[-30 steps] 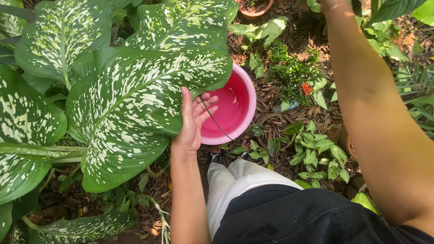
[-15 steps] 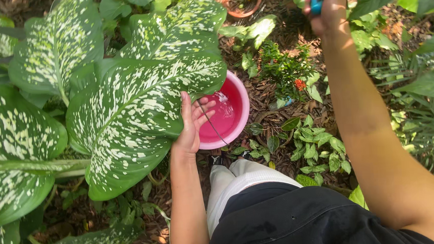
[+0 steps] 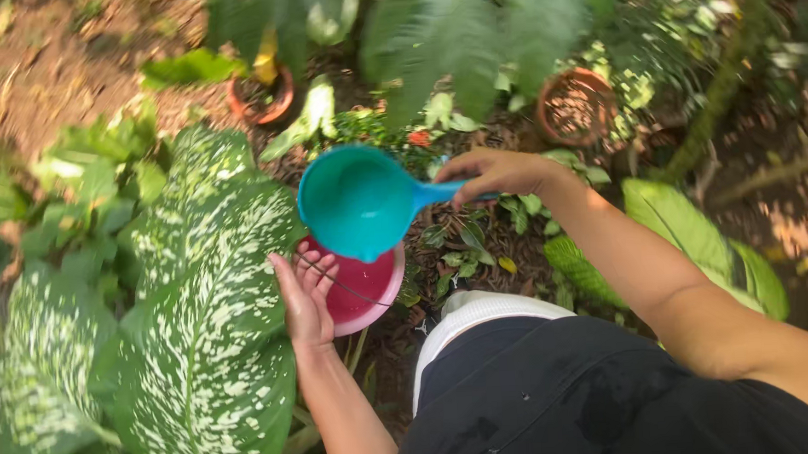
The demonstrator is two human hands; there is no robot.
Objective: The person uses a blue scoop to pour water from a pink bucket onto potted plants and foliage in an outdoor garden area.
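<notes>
Right hand [image 3: 489, 172] grips smooth teal dipper [image 3: 358, 202] over round pink bucket [image 3: 371, 298]

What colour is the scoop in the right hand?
The scoop is teal, bowl and handle alike, held in the right hand; the head view shows it.

The teal dipper [image 3: 358, 200] looks like smooth moulded plastic with a soft, half-matt sheen, and the pink bucket [image 3: 367, 293] under it is plastic too, its rim smooth and faintly glossy, crossed by a thin dark wire handle [image 3: 342, 283]. The big white-speckled leaf [image 3: 216, 329] has a waxy, smooth skin, while the ground [image 3: 36, 71] is rough, crumbly soil strewn with dry leaf bits. The round pots [image 3: 575, 107] look like matt unglazed clay, and the black garment [image 3: 560, 394] is matt woven cloth.
</notes>
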